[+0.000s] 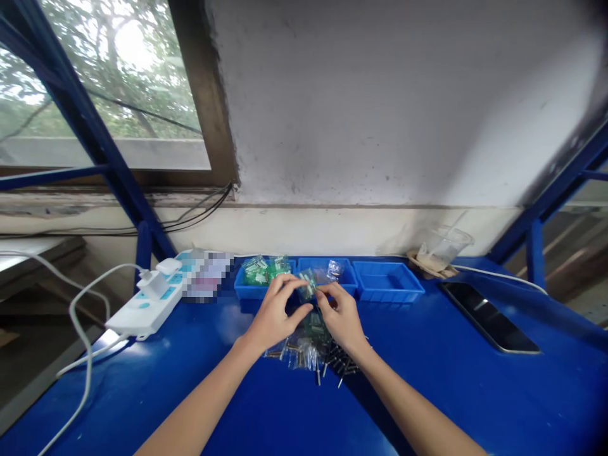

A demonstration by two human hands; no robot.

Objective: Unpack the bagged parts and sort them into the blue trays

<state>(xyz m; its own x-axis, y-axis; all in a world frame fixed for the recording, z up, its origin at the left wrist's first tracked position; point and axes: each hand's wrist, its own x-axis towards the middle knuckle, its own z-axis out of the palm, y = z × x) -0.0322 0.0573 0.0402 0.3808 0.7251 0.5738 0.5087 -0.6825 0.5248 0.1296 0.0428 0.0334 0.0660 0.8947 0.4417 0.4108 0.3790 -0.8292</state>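
Pinching clear pkt (308,291) at ctr of frame: R hand (342,313) closed on its edge; L hand (276,311) touching, can't tell if gripping. Best hold lightly by edges, pkt level.

Daylight is pouring in from the upper left through the window (128,88), where a patch among the leaves is burning out to white. The pale wall (370,101) is glowing softly mid-frame and falling into diagonal shadow toward the right, while the top right corner is darkening. The blue tabletop (266,418) is showing a dull sheen at left and a dark shadow band right of centre. Clear bags (304,354) are glinting, their fine detail smearing. Wide-angle distortion is stretching the edges, and pixelation is masking a patch at left.
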